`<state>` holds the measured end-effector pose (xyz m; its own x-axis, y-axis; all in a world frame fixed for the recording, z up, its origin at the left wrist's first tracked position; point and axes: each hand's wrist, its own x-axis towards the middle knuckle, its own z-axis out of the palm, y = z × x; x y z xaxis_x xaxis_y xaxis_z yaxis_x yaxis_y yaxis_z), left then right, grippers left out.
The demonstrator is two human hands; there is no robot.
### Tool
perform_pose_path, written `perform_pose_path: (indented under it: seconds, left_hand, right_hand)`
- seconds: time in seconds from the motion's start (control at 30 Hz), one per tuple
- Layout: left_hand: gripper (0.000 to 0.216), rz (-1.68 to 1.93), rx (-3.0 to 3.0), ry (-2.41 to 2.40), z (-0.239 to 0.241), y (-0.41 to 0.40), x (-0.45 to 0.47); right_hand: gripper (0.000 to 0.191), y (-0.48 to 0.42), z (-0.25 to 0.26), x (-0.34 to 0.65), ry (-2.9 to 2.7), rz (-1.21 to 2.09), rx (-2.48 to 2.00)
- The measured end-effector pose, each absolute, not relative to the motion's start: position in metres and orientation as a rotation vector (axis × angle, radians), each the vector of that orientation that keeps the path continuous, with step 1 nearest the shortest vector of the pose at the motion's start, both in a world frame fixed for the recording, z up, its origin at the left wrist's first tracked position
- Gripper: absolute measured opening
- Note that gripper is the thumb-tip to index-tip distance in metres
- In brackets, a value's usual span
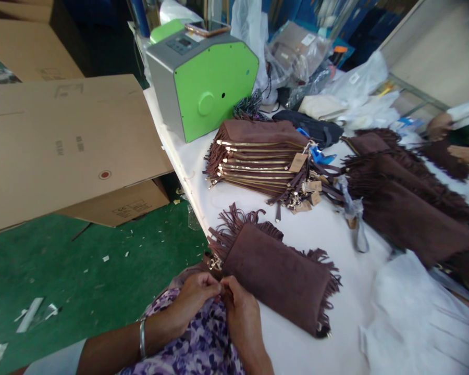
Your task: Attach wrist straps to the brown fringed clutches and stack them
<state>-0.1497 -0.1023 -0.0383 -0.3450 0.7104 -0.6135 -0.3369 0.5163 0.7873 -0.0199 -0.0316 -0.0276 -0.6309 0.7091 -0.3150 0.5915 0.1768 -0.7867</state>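
Observation:
My left hand (197,297) and my right hand (240,307) meet at the table's near edge, above my lap. Both are closed, with fingertips pinched together; whatever lies between them is too small or hidden to make out. Just beyond my fingers lies a brown fringed suede bag (275,273), flat on the white table (340,291). Metal clasps (214,262) show at its left corner, close to my fingertips. Farther back is a stack of similar brown bags (258,156) with gold zips, straps and cardboard tags (298,162).
A green and grey machine (211,86) with a phone (208,27) on it stands at the back left. More brown bags (410,208) lie on the right, near a white plastic sheet (418,307). Cardboard boxes (70,151) flank the left. A co-worker's hand (463,153) shows far right.

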Motion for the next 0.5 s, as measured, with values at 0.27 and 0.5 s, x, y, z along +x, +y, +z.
perform_pose_path:
  seconds: [0.27, 0.5]
  left_hand:
    - [0.009, 1.238, 0.058, 1.457, -0.041, -0.100, -0.143]
    - [0.011, 1.238, -0.207, 1.233, -0.035, -0.096, -0.139]
  right_hand:
    - [0.024, -0.046, -0.038, -0.020, -2.115, 1.409, -1.485]
    - [0.018, -0.049, -0.038, -0.011, -1.945, 1.528, -1.460]
